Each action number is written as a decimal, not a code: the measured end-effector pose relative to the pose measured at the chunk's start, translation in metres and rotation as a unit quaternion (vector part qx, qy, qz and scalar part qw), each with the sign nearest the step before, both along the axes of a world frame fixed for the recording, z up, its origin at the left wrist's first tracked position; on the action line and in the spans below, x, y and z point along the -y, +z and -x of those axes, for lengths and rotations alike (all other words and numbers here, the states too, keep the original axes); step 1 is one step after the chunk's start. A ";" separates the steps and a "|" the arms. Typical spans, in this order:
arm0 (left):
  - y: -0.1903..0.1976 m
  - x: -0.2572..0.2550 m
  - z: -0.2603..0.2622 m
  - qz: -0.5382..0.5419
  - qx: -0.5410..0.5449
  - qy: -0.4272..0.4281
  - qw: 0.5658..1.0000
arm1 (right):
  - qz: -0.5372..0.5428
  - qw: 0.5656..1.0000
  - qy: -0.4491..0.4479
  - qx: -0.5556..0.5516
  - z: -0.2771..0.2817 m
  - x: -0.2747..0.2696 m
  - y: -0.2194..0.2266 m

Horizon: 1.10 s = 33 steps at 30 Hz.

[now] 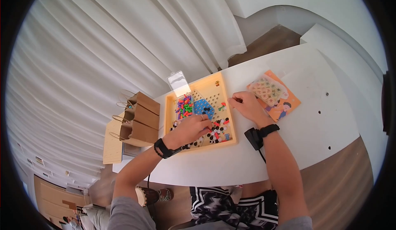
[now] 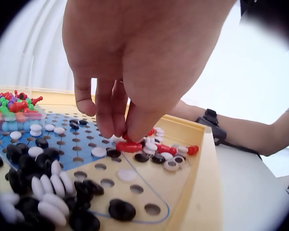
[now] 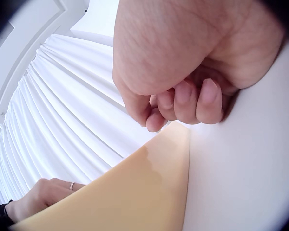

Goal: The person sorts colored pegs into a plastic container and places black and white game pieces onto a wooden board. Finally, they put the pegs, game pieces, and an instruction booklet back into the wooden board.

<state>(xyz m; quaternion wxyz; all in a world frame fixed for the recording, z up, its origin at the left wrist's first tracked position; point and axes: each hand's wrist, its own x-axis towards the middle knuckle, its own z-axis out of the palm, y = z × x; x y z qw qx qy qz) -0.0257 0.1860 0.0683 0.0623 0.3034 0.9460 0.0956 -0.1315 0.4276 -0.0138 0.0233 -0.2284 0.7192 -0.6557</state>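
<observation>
A shallow wooden game tray with a holed board holds black and white round pieces and red pegs. My left hand reaches down into it, thumb and fingertips together on a red peg among the scattered pieces. A blue hexagonal pattern shows on the board beyond that hand. My right hand rests just outside the tray's right wall, its fingers curled in toward the palm. Nothing shows between them.
An open clear box of colored pegs stands in the tray, its lid raised. Brown paper bags stand left of the tray. On the right, an orange booklet lies under a bag of round pieces on the white table.
</observation>
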 end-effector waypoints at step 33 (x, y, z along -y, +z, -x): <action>-0.013 0.152 -0.009 -0.309 -0.119 0.365 0.870 | -0.004 1.000 0.015 0.020 -0.001 -0.001 0.005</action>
